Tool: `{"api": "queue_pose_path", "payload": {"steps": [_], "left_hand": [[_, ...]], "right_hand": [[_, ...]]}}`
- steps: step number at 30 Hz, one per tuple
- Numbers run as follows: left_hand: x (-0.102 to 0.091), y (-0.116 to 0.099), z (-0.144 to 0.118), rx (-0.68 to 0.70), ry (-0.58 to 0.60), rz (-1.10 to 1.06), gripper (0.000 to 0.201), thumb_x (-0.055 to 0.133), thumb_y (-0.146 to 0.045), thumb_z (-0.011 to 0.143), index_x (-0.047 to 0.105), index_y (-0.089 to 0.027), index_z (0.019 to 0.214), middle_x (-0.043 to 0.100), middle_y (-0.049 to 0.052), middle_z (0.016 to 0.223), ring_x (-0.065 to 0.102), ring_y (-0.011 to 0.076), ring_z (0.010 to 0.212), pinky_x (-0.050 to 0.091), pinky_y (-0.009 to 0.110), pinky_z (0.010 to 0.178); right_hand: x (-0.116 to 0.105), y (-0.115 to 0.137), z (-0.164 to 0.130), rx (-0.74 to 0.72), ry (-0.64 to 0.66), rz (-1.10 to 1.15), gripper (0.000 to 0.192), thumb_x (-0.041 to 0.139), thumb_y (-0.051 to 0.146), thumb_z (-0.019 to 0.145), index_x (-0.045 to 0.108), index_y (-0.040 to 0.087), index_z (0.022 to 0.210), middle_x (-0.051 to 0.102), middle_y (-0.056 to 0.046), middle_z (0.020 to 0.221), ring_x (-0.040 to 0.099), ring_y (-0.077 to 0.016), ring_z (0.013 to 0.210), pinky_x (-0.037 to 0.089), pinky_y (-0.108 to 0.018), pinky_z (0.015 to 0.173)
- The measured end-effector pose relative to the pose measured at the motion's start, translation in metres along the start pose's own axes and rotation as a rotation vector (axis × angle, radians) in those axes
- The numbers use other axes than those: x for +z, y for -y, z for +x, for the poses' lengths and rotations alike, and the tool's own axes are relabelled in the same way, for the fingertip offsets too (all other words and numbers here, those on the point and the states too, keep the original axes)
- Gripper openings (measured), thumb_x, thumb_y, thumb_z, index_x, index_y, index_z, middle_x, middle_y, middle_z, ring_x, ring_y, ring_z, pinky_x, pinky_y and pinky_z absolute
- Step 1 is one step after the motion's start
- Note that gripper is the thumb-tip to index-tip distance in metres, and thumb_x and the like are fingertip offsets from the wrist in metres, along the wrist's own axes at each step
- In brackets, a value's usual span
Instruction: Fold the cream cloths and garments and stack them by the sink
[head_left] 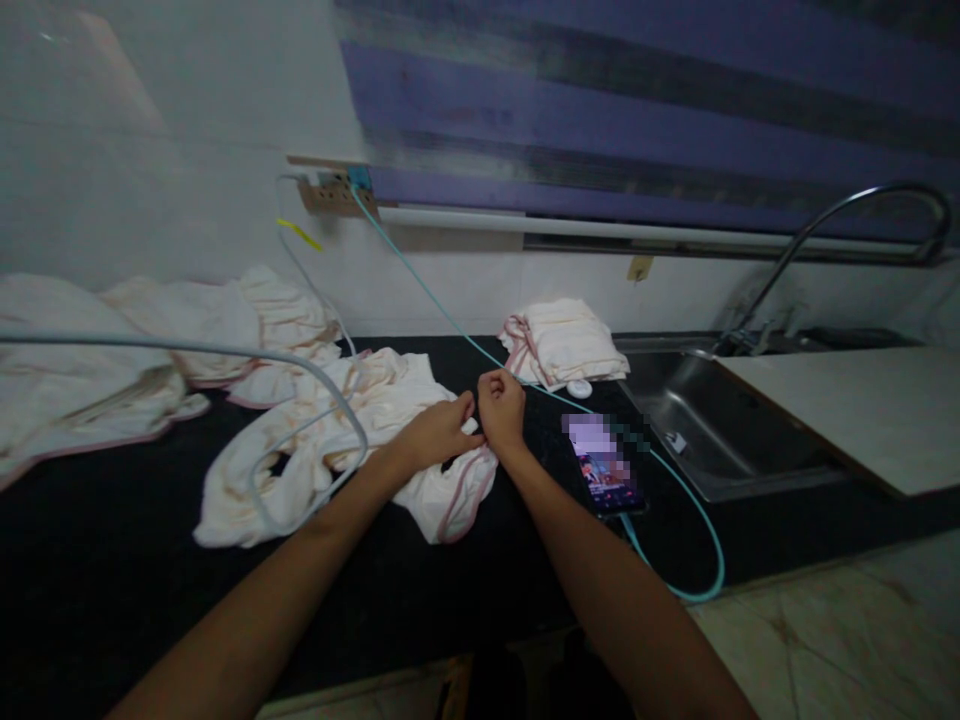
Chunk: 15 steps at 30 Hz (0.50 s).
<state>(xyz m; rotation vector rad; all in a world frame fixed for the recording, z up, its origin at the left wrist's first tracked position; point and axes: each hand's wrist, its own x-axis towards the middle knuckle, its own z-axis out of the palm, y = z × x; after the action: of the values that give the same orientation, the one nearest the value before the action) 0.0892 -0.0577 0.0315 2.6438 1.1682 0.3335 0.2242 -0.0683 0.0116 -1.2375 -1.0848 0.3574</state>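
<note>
Cream cloth (390, 420) | left hand (439, 432) pinching | right hand (501, 410) pinching

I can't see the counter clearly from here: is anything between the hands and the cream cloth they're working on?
Nothing visible. The left hand and the right hand both already pinch the crumpled cream pink-edged cloth on the black counter. The grey cable loops over the cloth to the left, and the phone lies to the right, both clear of the hands.
</note>
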Motion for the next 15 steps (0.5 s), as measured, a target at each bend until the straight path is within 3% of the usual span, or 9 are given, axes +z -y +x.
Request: {"api": "queue_pose_path", "payload": {"steps": [4, 9, 12, 15], "left_hand": [[-0.009, -0.003, -0.006, -0.084, -0.056, 0.152, 0.034, 0.055, -0.045, 0.097, 0.054, -0.016, 0.115, 0.073, 0.012, 0.096, 0.07, 0.0291, 0.086, 0.039, 0.033, 0.066], [-0.014, -0.001, -0.009, -0.153, -0.132, 0.316, 0.039, 0.038, -0.047, 0.104, 0.061, -0.016, 0.099, 0.073, 0.018, 0.096, 0.071, 0.0334, 0.094, 0.044, 0.037, 0.074], [-0.011, -0.005, -0.006, -0.163, -0.156, 0.263, 0.043, 0.03, -0.043, 0.106, 0.062, -0.017, 0.095, 0.073, 0.017, 0.093, 0.071, 0.0317, 0.091, 0.045, 0.037, 0.074], [-0.005, -0.012, -0.004, -0.041, -0.127, 0.094, 0.03, 0.04, -0.038, 0.102, 0.06, -0.016, 0.1, 0.072, 0.014, 0.096, 0.069, 0.0267, 0.09, 0.046, 0.034, 0.075]], "right_hand": [[0.002, -0.001, 0.0, -0.003, 0.036, 0.033, 0.015, 0.054, 0.032, 0.088, 0.059, 0.023, 0.077, 0.059, 0.004, 0.064, 0.058, -0.015, 0.063, 0.044, -0.025, 0.065], [0.003, -0.004, 0.002, 0.034, 0.001, 0.041, 0.017, 0.054, 0.032, 0.087, 0.059, 0.022, 0.074, 0.056, 0.005, 0.062, 0.055, -0.0146, 0.061, 0.042, -0.025, 0.065], [0.003, -0.005, 0.003, 0.038, 0.002, 0.048, 0.017, 0.054, 0.031, 0.088, 0.059, 0.022, 0.074, 0.058, 0.005, 0.064, 0.056, -0.015, 0.063, 0.044, -0.025, 0.066], [0.002, -0.004, 0.003, 0.034, -0.008, 0.007, 0.016, 0.054, 0.03, 0.088, 0.059, 0.023, 0.075, 0.06, 0.004, 0.066, 0.058, -0.0156, 0.066, 0.045, -0.025, 0.069]]}}
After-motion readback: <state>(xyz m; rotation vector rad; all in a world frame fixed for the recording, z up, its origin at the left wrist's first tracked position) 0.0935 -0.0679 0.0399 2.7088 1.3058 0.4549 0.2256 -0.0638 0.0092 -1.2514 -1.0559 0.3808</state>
